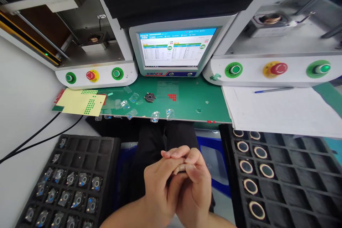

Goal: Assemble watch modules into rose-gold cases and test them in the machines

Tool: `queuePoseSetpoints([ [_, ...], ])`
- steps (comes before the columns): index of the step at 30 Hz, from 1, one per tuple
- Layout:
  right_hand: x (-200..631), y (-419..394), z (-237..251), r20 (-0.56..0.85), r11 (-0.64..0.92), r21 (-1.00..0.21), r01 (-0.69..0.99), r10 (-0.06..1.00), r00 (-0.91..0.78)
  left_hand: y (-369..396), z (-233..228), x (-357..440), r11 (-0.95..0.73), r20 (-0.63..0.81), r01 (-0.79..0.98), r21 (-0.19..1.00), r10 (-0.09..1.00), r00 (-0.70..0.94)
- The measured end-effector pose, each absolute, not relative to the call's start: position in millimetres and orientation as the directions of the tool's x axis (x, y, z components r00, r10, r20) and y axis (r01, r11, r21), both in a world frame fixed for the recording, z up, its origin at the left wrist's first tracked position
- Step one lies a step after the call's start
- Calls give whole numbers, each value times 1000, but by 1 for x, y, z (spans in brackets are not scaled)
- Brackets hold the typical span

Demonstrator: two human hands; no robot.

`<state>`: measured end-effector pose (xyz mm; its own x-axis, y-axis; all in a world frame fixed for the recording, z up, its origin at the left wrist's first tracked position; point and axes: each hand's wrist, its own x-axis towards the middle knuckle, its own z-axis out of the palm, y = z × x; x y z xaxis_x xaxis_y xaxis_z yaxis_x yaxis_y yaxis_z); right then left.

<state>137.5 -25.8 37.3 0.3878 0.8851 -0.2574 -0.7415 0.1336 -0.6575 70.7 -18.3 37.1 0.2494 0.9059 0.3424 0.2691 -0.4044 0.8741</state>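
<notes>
Copper-coloured ring (pixel 183 167), that's what both hands are bunched around, low in the middle over the lap. The left hand (pixel 157 185) and the right hand (pixel 195 185) are pressed together, fingers curled in tight, and only a sliver of the ring peeks out between the fingertips. It looks pinched between them, but which hand really has it I can't tell, since they overlap so much.

The layout makes sense for a two-sided station. The black tray (pixel 294 171) on the right has the same kind of rings sitting one per pocket, close to the right hand. The other black tray (pixel 88 146) on the left holds small clear-and-metal parts (pixel 77 197) in its nearer rows, back rows bare.

Straight ahead on the green mat (pixel 187 107) sits a lone round dark part (pixel 150 97) among scraps of clear film. The monitor (pixel 175 48) shows two green OK marks. Each test box has green buttons and a red stop button (pixel 278 68) along its front edge, facing the seat.
</notes>
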Motion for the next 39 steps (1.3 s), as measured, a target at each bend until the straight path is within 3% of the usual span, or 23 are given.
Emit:
queuePoseSetpoints([
  [5, 143, -30, 34, -286, 108, -673, -732, 874, 392, -18, 36, 70, -363, 296, 225, 904, 913, 281],
  [7, 152, -36, 30, -273, 50, -675, -736, 910, 312, -16, 35, 71, -229, 193, 105, 968, 941, 277],
  [9, 161, -42, 25, -189, 17, -713, -701, 958, 216, -13, 33, 72, 24, 20, -132, 991, 948, 319],
  [12, 172, -46, 18, 10, 153, -847, -510, 962, 272, -7, 31, 74, 449, -253, -413, 792, 858, 448],
  [14, 176, -44, 14, 125, 242, -898, -367, 941, 315, -5, 32, 74, 599, -382, -457, 657, 787, 484],
  [17, 184, -39, 10, 212, 267, -920, -288, 955, 208, -4, 33, 75, 712, -492, -453, 536, 700, 517],
  [23, 196, -34, 7, 257, 276, -919, -283, 961, 103, -6, 30, 75, 794, -516, -499, 348, 606, 605],
  [28, 202, -32, -2, 151, 150, -892, -426, 988, 31, -6, 20, 72, 824, -497, -497, 272, 562, 661],
  [32, 214, -26, -12, 136, 45, -821, -570, 984, -119, -2, 18, 68, 895, -440, -409, 177, 443, 781],
  [39, 228, 1, -16, 99, 31, -842, -538, 990, -99, 20, 18, 72, 909, -467, -376, 182, 416, 781],
])
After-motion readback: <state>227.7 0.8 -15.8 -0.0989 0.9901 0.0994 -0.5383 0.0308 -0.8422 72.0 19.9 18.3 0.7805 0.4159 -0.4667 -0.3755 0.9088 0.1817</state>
